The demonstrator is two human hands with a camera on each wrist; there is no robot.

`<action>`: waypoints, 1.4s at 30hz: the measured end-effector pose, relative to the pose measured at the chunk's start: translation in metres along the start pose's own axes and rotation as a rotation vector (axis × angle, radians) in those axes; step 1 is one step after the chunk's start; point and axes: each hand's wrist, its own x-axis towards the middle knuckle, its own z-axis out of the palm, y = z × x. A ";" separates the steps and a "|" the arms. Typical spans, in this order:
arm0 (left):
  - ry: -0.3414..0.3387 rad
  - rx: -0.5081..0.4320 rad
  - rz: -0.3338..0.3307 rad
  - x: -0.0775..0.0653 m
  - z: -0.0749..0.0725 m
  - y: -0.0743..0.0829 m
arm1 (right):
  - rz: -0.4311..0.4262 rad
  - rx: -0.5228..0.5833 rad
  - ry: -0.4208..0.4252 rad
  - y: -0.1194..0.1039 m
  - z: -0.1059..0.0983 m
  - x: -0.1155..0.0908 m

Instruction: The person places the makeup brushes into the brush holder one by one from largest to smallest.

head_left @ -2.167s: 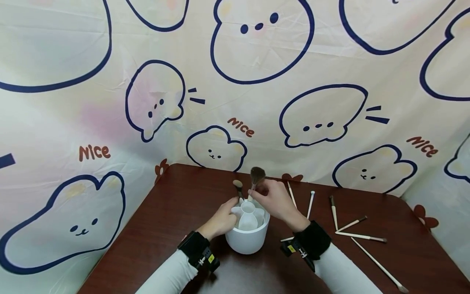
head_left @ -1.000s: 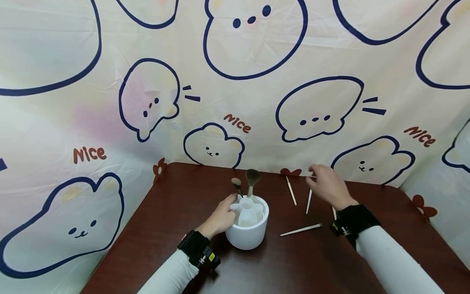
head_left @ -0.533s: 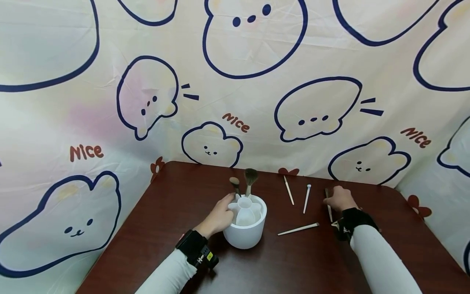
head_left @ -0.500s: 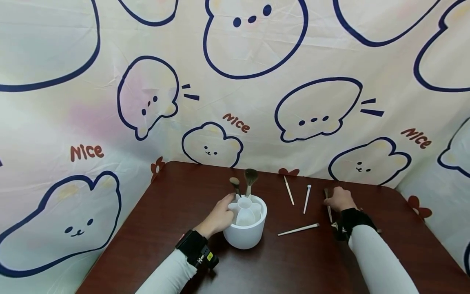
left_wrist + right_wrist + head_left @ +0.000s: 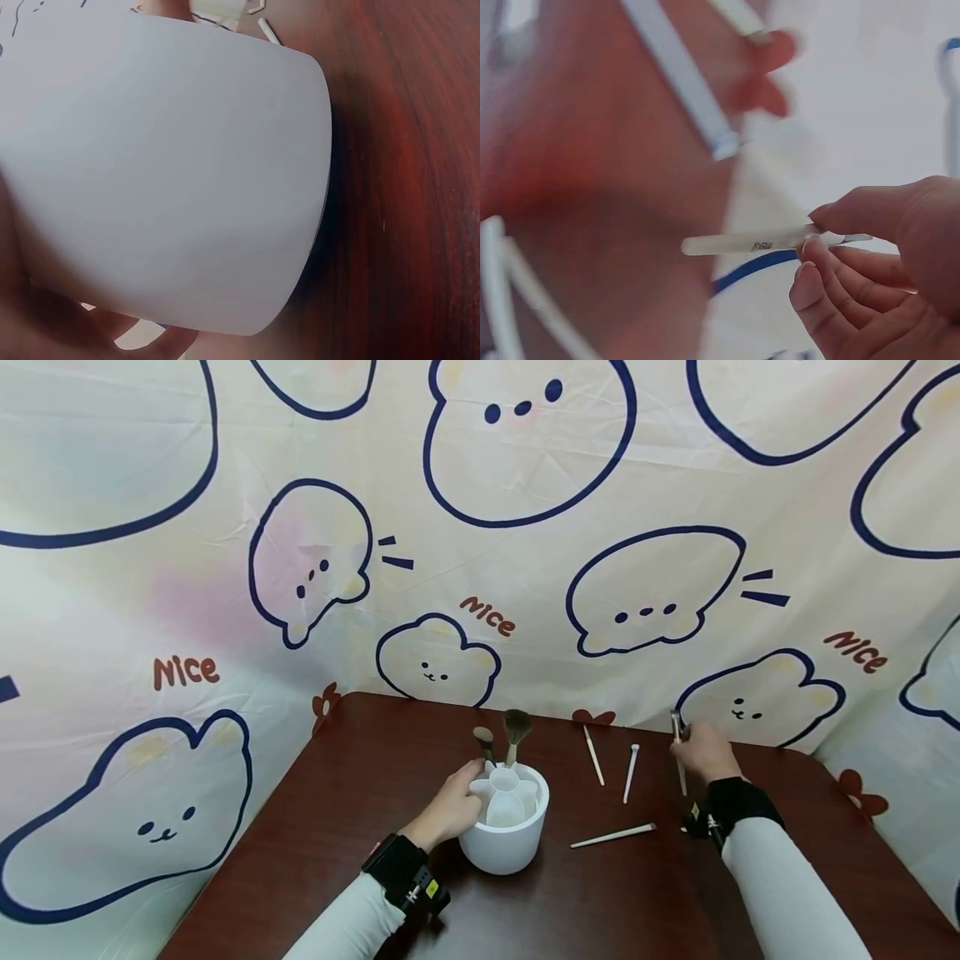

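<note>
A white round makeup brush holder (image 5: 501,847) with a petal-shaped insert stands upright on the table. My left hand (image 5: 450,806) holds its left side at the rim; in the left wrist view its wall (image 5: 180,172) hides part of the fingers. Two brushes stand at the holder's back: a fluffy dark one (image 5: 517,725) and a smaller rounded one (image 5: 483,737). Off to the right, my right hand (image 5: 707,752) pinches a makeup brush (image 5: 742,243) between thumb and fingertips, raised above the tabletop. Its pale handle points down in the head view.
On the dark wooden table (image 5: 592,910) lie a pale slim brush (image 5: 593,756), a white brush (image 5: 631,774) and a brush near the holder (image 5: 612,836). Other brushes lie partly behind the right wrist. A patterned cloth (image 5: 525,568) hangs behind the table edge.
My right hand has let go of the fluffy brush, now standing in the holder, moved right, taken another brush from the table and raised it. The left hand has stayed on the holder.
</note>
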 end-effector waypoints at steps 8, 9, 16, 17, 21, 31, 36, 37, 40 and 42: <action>0.014 -0.012 -0.004 -0.001 -0.002 0.000 | -0.202 0.040 0.191 -0.073 -0.026 -0.015; 0.015 -0.012 -0.001 0.000 -0.001 -0.001 | -0.211 0.052 0.195 -0.083 -0.027 -0.018; 0.026 -0.024 0.013 -0.002 0.003 -0.002 | -0.321 0.248 0.197 -0.134 -0.020 -0.037; 0.027 -0.021 0.011 -0.002 0.003 -0.001 | -0.337 0.290 0.196 -0.141 -0.017 -0.040; 0.031 -0.014 0.016 -0.002 0.005 -0.001 | -0.386 0.455 0.174 -0.167 -0.009 -0.055; 0.038 -0.027 0.015 -0.003 0.005 0.000 | -0.466 0.583 0.043 -0.208 0.010 -0.081; 0.037 -0.026 0.020 -0.005 0.005 0.000 | -0.426 0.477 0.040 -0.198 0.041 -0.074; 0.038 -0.025 0.020 -0.005 0.005 0.000 | -0.422 0.449 0.042 -0.196 0.046 -0.073; 0.042 -0.030 0.024 -0.006 0.007 0.001 | -0.425 0.390 0.043 -0.192 0.060 -0.071; 0.049 -0.033 0.029 -0.007 0.008 0.002 | -0.430 0.371 0.035 -0.191 0.067 -0.071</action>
